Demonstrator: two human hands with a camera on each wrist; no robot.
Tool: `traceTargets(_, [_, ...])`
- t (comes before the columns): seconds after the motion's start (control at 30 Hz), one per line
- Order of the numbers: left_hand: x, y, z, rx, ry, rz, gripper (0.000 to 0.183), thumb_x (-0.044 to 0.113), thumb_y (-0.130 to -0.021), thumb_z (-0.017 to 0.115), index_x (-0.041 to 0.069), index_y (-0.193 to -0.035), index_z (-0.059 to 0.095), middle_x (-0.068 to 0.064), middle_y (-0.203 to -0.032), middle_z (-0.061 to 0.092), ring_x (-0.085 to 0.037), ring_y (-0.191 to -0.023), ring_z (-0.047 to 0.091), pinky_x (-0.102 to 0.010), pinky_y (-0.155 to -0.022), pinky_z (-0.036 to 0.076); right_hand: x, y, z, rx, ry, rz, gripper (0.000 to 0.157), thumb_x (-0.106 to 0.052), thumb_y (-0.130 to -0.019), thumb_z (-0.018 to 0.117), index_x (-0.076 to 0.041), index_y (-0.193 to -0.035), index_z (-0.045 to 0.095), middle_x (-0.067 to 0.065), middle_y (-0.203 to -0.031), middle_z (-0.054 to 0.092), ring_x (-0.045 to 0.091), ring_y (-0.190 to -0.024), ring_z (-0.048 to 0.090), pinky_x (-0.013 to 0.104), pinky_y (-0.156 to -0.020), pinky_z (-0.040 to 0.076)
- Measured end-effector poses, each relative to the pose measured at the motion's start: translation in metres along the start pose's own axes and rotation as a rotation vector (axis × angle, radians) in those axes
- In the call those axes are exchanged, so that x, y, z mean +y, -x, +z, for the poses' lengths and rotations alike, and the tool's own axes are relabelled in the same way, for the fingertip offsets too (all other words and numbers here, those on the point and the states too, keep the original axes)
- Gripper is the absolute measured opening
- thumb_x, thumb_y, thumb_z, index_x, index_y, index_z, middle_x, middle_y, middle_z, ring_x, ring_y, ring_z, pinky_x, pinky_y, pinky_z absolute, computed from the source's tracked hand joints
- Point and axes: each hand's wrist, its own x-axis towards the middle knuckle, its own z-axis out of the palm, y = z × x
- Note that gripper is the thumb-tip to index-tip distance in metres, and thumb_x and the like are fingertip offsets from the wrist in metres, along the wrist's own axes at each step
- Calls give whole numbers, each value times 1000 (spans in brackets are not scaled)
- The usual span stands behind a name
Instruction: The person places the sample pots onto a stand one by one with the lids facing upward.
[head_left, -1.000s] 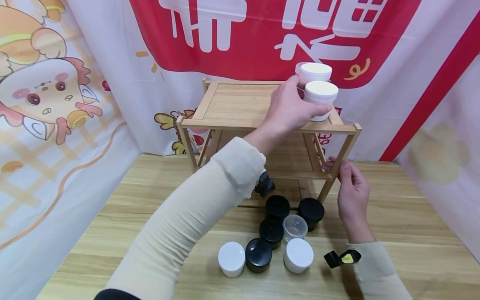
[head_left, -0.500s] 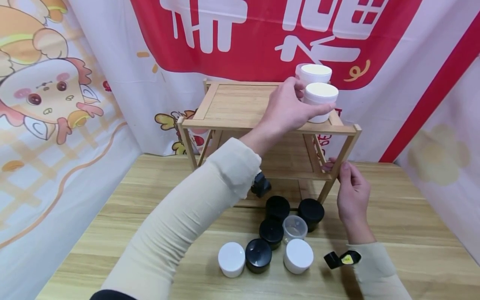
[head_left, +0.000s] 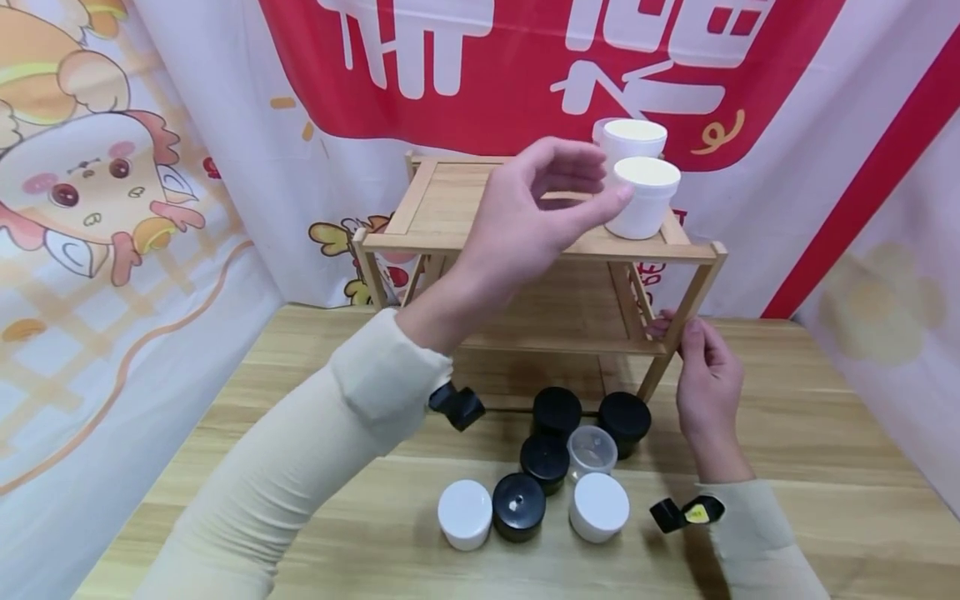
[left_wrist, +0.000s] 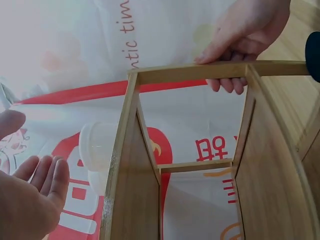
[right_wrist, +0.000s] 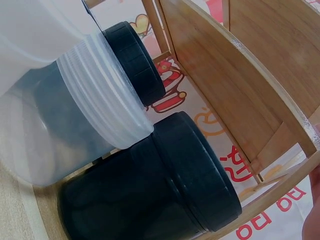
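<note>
Wooden rack (head_left: 450, 190): we are holding its right front post (head_left: 694, 295), the right hand's (head_left: 708, 383) fingers grasping the wood. White jar (head_left: 647, 200), one: standing on the rack's top, toward the front right corner. Left hand (head_left: 532, 204): hovering above the rack's top, fingers released, just beside the jar. Hazards, two, as we are judging: thumb brushing the jar, tipping it off the rack; right hand jerking the post, toppling the jar and its rear neighbour (head_left: 636, 140).

Four black jars (head_left: 519, 507) down on the one table (head_left: 810, 408), two white jars (head_left: 599, 507) with them, one clear tub (head_left: 592, 452)! Up on the one wooden rack (head_left: 442, 200), at least two white pots (head_left: 645, 202). One left hand (head_left: 521, 215), one right hand (head_left: 708, 387), two in all, and two black clips (head_left: 667, 517).
</note>
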Motion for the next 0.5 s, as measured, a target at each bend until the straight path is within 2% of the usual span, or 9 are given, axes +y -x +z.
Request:
traceTargets(0.13, [-2, 10, -4, -70, 0, -46, 46, 19, -97, 81, 7, -138, 65, -10, -134, 71, -13, -115, 71, -24, -99, 60, 0, 0, -1, 2, -9, -10, 48, -36, -113, 54, 5, -128, 73, 4, -110, 81, 11, -102, 79, 18, -106, 55])
traceTargets(0.27, [-8, 18, -8, -119, 7, -68, 44, 17, -96, 81, 10, -137, 66, -10, -134, 71, -14, -116, 71, -27, -101, 61, 1, 1, -1, -4, -8, -12, 48, -36, -113, 53, 6, -127, 73, 2, -109, 81, 11, -102, 79, 18, -106, 55])
traceTargets(0.5, [-29, 38, -10, -157, 4, -96, 38, 18, -97, 81, 9, -132, 69, -5, -127, 74, -14, -114, 71, -30, -105, 59, 0, -1, -1, -18, -14, -15, 47, -38, -113, 52, 2, -127, 74, -1, -109, 81, 11, -102, 79, 18, -104, 56])
